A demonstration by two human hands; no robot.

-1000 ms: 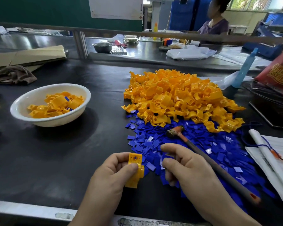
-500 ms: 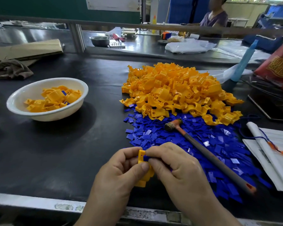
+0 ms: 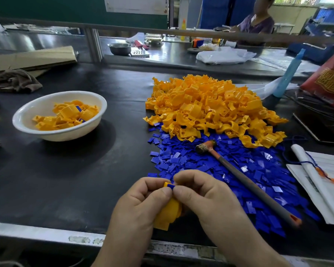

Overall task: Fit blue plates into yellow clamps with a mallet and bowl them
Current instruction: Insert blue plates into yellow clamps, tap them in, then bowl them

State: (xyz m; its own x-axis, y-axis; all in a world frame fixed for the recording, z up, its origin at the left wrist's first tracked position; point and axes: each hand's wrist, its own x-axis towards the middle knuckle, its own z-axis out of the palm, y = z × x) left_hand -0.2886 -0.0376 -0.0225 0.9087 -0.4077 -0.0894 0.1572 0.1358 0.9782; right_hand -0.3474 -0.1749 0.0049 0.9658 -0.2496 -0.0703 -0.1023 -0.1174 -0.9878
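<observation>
My left hand [image 3: 141,205] grips a yellow clamp [image 3: 167,213] near the table's front edge. My right hand [image 3: 204,197] pinches a blue plate [image 3: 170,186] at the clamp's top end, thumb against thumb. A heap of yellow clamps [image 3: 210,108] lies beyond, with a spread of blue plates [image 3: 220,166] in front of it. The mallet [image 3: 245,180] rests on the blue plates, head toward the heap, to the right of my hands. A white bowl [image 3: 29,114] at the left holds several fitted clamps.
Folded cardboard [image 3: 31,58] and a brown rag [image 3: 15,79] lie at the far left. Papers with a rolled sheet [image 3: 320,182] sit at the right edge, a blue bottle [image 3: 287,74] and a red bag [image 3: 330,79] behind them. A person sits at the bench beyond the rail.
My right hand came off the blue plates with one plate and met the clamp in my left hand. The clamp has turned end-up, with the plate now at its top.
</observation>
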